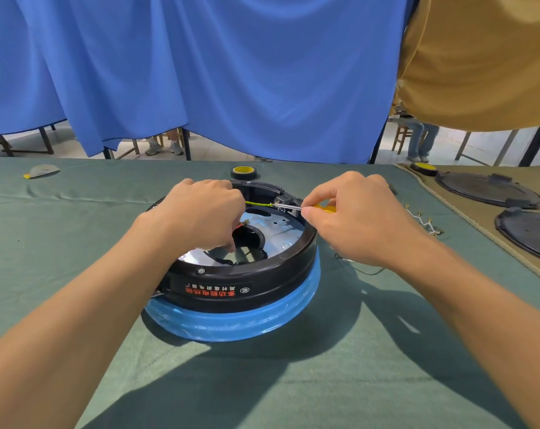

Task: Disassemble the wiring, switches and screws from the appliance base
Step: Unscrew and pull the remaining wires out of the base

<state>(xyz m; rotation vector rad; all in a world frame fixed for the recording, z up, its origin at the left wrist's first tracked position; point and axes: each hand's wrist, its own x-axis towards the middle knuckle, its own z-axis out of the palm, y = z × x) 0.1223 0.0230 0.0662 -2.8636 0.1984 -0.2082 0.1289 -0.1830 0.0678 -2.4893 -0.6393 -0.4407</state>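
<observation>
The round appliance base [244, 286], black with a blue film band, lies upside down in the middle of the green table. Inside it a shiny metal plate [272, 227] shows. My left hand [200, 215] reaches into the base and pinches a yellow-green wire [259, 204], which runs taut to a black switch block [285, 199] on the far rim. My right hand [352, 215] grips a yellow-handled screwdriver [323, 208]; its metal tip rests at the wire's end by the switch block.
A roll of black tape [243, 173] stands behind the base. Loose white wires with terminals [423, 221] and a thin dark wire [364, 269] lie to the right. Two black round covers [488, 190] sit on a tan cloth at far right. Blue curtain hangs behind.
</observation>
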